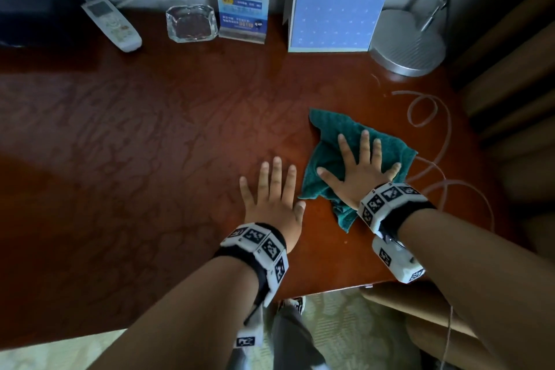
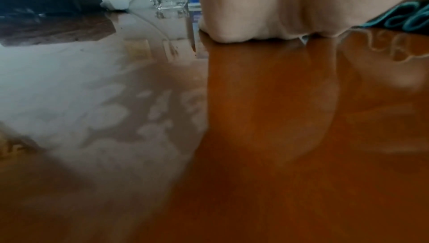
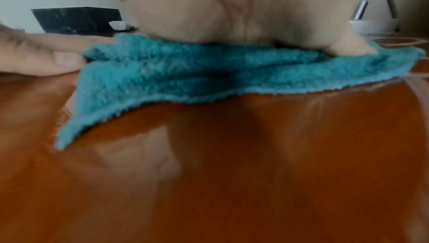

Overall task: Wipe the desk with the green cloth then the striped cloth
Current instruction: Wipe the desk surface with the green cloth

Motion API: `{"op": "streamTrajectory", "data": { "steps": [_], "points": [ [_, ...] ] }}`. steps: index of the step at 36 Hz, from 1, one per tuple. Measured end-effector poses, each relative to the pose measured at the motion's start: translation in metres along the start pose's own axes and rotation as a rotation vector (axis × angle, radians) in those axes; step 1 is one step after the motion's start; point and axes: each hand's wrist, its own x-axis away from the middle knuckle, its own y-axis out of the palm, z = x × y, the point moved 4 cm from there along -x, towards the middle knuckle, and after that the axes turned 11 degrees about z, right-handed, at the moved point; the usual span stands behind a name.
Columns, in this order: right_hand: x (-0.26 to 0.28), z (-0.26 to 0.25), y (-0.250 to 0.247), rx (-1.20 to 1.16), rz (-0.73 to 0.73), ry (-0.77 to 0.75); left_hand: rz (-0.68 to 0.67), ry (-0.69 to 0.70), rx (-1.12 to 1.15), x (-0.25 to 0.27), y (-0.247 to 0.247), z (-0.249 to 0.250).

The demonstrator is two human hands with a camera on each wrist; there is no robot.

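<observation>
A right hand [image 1: 359, 171] presses flat, fingers spread wide, on a crumpled green cloth [image 1: 330, 156] at the right side of a glossy brown counter [image 1: 150, 129]. The left hand [image 1: 271, 198] rests just beside the cloth, palm down and fingers straight, holding nothing. A glass ashtray [image 1: 191, 22] and remote [image 1: 111, 23] sit along the far edge.

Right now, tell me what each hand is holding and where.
Nothing is gripped. The right hand presses flat, fingers spread, on the middle of the green cloth. The left hand rests flat on the bare desk.
</observation>
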Motion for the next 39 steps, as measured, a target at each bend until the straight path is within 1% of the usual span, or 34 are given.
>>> {"op": "streamTrajectory", "data": {
  "steps": [3,9,13,16,18,22,25,27,29,30,31,33,35,39],
  "points": [
    [0.011,0.003,0.006,0.001,0.023,-0.021,0.006,0.003,-0.015,-0.001,0.0,-0.001],
    [0.04,0.005,0.018,-0.036,0.066,-0.032,-0.033,-0.002,-0.003,-0.002,-0.003,0.001],
    [0.057,0.005,0.025,-0.026,0.084,-0.09,-0.043,-0.017,0.016,-0.003,-0.004,0.001],
    [0.068,0.008,0.03,-0.012,0.071,-0.157,-0.067,-0.024,0.009,-0.003,-0.004,0.001],
    [0.075,0.011,0.032,0.006,0.061,-0.228,-0.068,-0.026,-0.001,-0.003,-0.005,0.002],
    [0.084,0.02,0.036,0.048,-0.032,-0.392,-0.093,-0.037,-0.013,-0.004,-0.005,0.002],
    [0.092,0.025,0.03,0.039,-0.076,-0.463,-0.108,-0.036,-0.02,-0.005,-0.004,0.001],
    [0.097,0.026,0.021,-0.04,-0.019,-0.437,-0.111,-0.038,-0.018,-0.005,-0.003,0.001],
    [0.098,0.025,0.012,-0.147,0.082,-0.337,-0.101,-0.042,-0.018,-0.006,-0.002,0.001],
    [0.096,0.023,0.01,-0.191,0.111,-0.268,-0.099,-0.045,-0.02,-0.006,-0.002,0.0],
    [0.092,0.02,0.01,-0.223,0.11,-0.202,-0.1,-0.049,-0.023,-0.006,-0.002,0.0],
    [0.085,0.011,0.017,-0.258,0.058,-0.108,-0.105,-0.055,-0.02,-0.006,-0.002,0.0],
    [0.082,-0.001,0.024,-0.236,0.039,-0.083,-0.104,-0.059,-0.02,-0.006,-0.002,0.0],
    [0.086,-0.012,0.036,-0.144,0.141,-0.12,-0.102,-0.069,-0.023,-0.005,-0.003,0.001]
  ]
}}
